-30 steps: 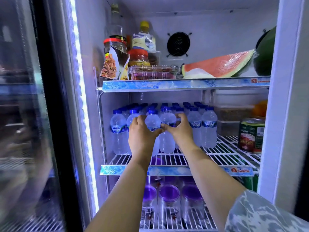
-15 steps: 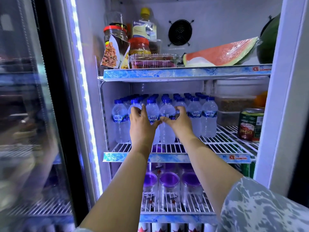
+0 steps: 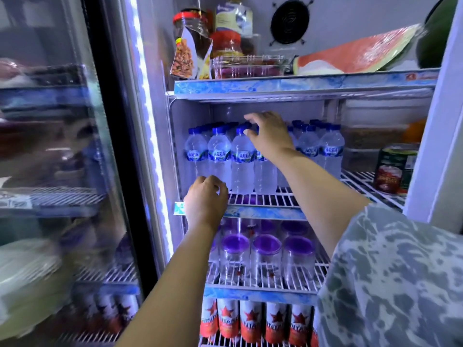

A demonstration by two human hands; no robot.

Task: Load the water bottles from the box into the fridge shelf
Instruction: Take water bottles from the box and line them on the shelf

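Several rows of water bottles [image 3: 242, 156] with blue caps stand upright on the wire fridge shelf [image 3: 263, 199], packed side by side and running back into the cabinet. Front row, read off that shelf: bottles from its left end past the middle, two more further right partly behind the right forearm. Box not in view.

Left hand [image 3: 205, 199]: at the shelf's front left edge, below the leftmost bottles, fingers loosely curled, nothing held. Contact with the shelf edge or a bottle base: cannot tell.

Right hand [image 3: 269, 135]: above the shelf, level with the bottle caps near the middle of the front row, fingers spread and extended to the left. Fingertips just beside or on a cap; no grip visible.

Right end of the shelf: a green and red can [image 3: 394, 169] and stacked clear containers [image 3: 370, 136]. Shelf above: jars [image 3: 191, 27] and a wrapped watermelon slice [image 3: 355, 52]. Shelf below: clear cups with purple lids [image 3: 265, 256]. Lower still: a row of red and white cans [image 3: 250, 319]. Glass door [image 3: 57, 171] stands open to the shelf's left.
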